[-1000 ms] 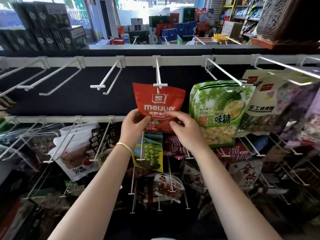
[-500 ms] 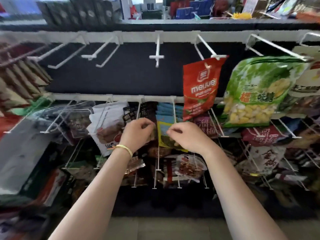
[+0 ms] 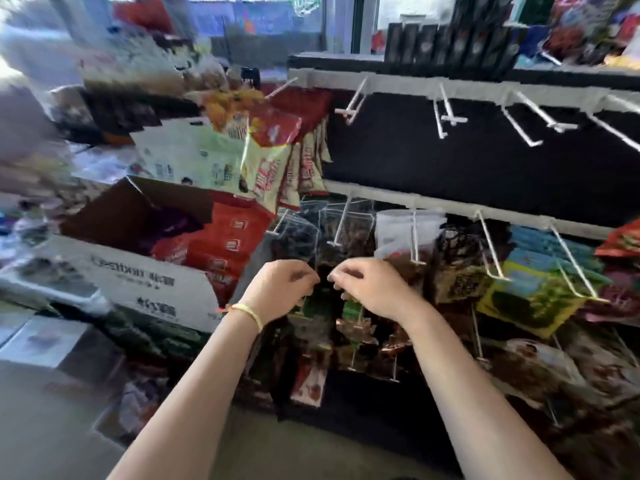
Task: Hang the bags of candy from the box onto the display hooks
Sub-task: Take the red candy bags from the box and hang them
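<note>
An open cardboard box [image 3: 138, 278] stands left of the rack, its flaps up. Several red candy bags [image 3: 228, 237] stand in it on edge. My left hand [image 3: 280, 287], with a yellow band at the wrist, and my right hand [image 3: 369, 287] hover side by side just right of the box, in front of the lower row of hooks. Both hold nothing, with the fingers loosely curled. On the upper rail, bare white display hooks [image 3: 450, 119] stick out over a black back panel. The whole view is blurred by motion.
Dark snack bags [image 3: 346, 237] and a green-and-blue bag [image 3: 533, 296] hang on the lower hooks. Red-and-cream bags [image 3: 277, 161] hang at the rack's left end above the box. Black boxes [image 3: 450, 46] line the top shelf. Grey floor [image 3: 52, 410] lies lower left.
The view has swung left and down, bringing the box into sight. The red bag, let go on an upper hook, has left the view; both hands dropped empty to the lower row.
</note>
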`<state>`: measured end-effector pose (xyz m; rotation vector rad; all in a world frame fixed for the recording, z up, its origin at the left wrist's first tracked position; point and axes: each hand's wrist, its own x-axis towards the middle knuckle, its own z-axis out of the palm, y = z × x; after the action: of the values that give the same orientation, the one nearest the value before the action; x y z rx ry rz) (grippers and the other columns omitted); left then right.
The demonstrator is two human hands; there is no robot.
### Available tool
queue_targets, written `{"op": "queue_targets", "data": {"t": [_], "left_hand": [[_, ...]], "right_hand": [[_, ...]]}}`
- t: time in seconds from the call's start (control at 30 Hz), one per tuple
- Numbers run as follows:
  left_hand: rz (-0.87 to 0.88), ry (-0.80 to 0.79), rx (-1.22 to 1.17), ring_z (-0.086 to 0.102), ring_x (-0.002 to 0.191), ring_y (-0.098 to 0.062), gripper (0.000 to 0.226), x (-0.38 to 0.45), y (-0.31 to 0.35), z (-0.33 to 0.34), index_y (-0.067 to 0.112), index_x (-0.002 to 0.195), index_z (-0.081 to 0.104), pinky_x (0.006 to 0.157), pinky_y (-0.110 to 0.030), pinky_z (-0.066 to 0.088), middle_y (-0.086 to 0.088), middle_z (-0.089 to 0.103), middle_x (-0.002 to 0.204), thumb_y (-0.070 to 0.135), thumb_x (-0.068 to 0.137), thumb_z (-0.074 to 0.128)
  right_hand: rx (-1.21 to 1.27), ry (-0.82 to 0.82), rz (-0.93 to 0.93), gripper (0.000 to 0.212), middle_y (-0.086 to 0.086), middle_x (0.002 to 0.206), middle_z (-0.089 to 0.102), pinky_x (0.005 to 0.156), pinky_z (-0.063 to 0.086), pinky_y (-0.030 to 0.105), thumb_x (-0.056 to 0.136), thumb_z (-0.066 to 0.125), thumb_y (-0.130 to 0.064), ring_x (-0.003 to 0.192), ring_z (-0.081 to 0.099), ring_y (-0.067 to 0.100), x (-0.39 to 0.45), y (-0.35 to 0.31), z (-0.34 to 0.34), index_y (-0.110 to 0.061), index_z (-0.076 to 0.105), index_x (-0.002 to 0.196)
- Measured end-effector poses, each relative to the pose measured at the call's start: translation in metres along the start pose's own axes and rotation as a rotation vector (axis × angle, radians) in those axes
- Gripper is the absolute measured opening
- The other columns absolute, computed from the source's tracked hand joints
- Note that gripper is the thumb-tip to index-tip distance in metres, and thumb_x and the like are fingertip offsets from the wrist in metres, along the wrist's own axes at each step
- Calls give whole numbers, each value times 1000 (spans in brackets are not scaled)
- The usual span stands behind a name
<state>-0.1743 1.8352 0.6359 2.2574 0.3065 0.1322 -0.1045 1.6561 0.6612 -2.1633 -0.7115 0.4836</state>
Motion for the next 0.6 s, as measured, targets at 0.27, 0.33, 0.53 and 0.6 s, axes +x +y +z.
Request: {"op": "queue_targets", "data": {"t": [0.27,0.33,0.53,0.6], "left_hand": [[15,403,114,66,72,-21,12,36,-87,-83,19,88,77,69,-35,54,4,73,75,27,91,69],[-44,412,249,67,78,-23,15,49,-105,-102,20,91,77,71,-36,54,2,73,81,31,92,66],[-283,202,564,61,110,-27,28,81,-163,-146,23,116,70,93,-39,50,-4,66,115,33,94,56],[-311,167,573,62,110,-26,29,86,-173,-150,26,116,69,94,-38,50,-3,66,116,36,95,53]], "right_hand": [[55,-138,-143,23,-8,122,69,101,50,28,101,57,-24,114,62,7,101,-49,87,-25,67,122],[66,-160,-186,31,-7,130,66,100,44,16,101,57,-21,119,59,4,126,-61,104,-21,64,132],[-110,-201,-171,40,5,138,59,107,43,29,99,57,-23,127,54,19,199,-100,146,-14,57,138],[-264,-239,-31,45,14,141,53,106,42,34,99,56,-23,130,51,28,221,-101,159,-7,49,140]]}}
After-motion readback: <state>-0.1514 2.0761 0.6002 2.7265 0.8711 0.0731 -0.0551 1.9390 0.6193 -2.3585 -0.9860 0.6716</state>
